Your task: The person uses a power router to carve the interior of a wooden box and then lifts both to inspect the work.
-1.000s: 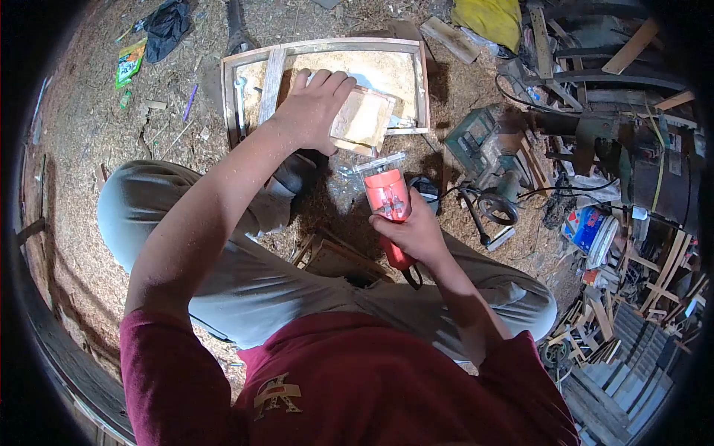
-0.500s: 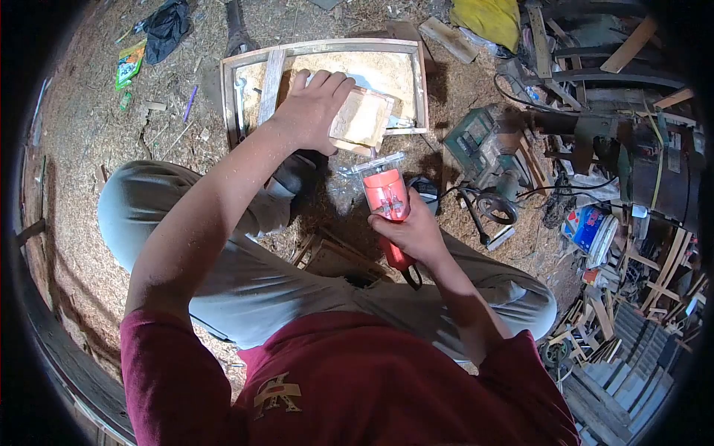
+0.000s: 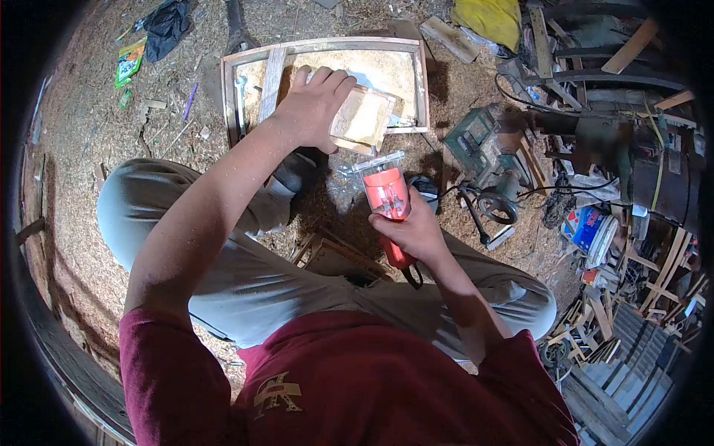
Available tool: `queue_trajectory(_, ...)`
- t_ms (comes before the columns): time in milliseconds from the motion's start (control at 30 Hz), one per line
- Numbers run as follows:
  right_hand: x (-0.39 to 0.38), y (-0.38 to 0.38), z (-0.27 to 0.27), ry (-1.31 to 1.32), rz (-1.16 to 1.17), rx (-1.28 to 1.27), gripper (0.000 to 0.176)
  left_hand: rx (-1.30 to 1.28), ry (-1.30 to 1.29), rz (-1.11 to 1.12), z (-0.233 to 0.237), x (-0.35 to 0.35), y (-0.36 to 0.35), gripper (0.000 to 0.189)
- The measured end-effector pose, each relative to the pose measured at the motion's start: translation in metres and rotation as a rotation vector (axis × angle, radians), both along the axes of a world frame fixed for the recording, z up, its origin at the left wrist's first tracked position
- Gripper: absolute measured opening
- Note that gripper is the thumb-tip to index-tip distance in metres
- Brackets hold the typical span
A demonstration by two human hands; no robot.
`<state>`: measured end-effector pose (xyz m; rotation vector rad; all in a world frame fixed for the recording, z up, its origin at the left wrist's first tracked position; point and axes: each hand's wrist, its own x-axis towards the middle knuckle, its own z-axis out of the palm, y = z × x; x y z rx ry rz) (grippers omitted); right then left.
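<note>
Wooden piece lies just beyond the upper end of the red power tool, left hand gripping the wood's left side, right hand closed around the tool.

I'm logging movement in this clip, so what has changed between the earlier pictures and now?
Nothing has visibly moved, and nothing was taken hold of or let go. The left hand still holds the light wooden piece over the wooden frame; the right hand still grips the red tool. The frame lies as before.
</note>
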<state>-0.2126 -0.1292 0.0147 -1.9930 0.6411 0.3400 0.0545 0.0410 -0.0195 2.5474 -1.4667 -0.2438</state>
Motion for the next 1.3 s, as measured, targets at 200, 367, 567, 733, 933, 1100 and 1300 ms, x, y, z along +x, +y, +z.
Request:
queue_trajectory(200,-0.003,0.001,0.0,-0.012,0.014,-0.026,0.049,0.006,0.007,0.002,0.002,0.0,-0.001,0.13)
queue_trajectory(367,-0.001,0.002,0.003,0.013,0.004,-0.061,0.048,0.02,0.024,0.0,0.006,0.0,-0.001,0.128)
queue_trajectory(567,-0.002,-0.002,-0.008,0.029,-0.017,-0.014,0.066,0.017,0.012,-0.003,0.004,0.0,-0.002,0.129)
queue_trajectory(733,0.0,-0.001,-0.004,0.033,0.005,-0.045,0.049,-0.04,0.002,-0.025,-0.004,0.003,0.0,0.125)
queue_trajectory(933,-0.012,-0.002,0.003,0.025,-0.013,-0.033,0.063,-0.052,0.004,-0.029,-0.003,0.003,0.0,0.124)
queue_trajectory(1100,-0.026,-0.002,0.007,-0.036,-0.11,0.117,0.057,-0.022,0.004,-0.026,0.001,0.002,0.001,0.126)
queue_trajectory(1300,-0.023,-0.001,0.015,-0.001,-0.049,0.0,0.054,-0.031,-0.009,-0.024,-0.006,0.002,-0.001,0.126)
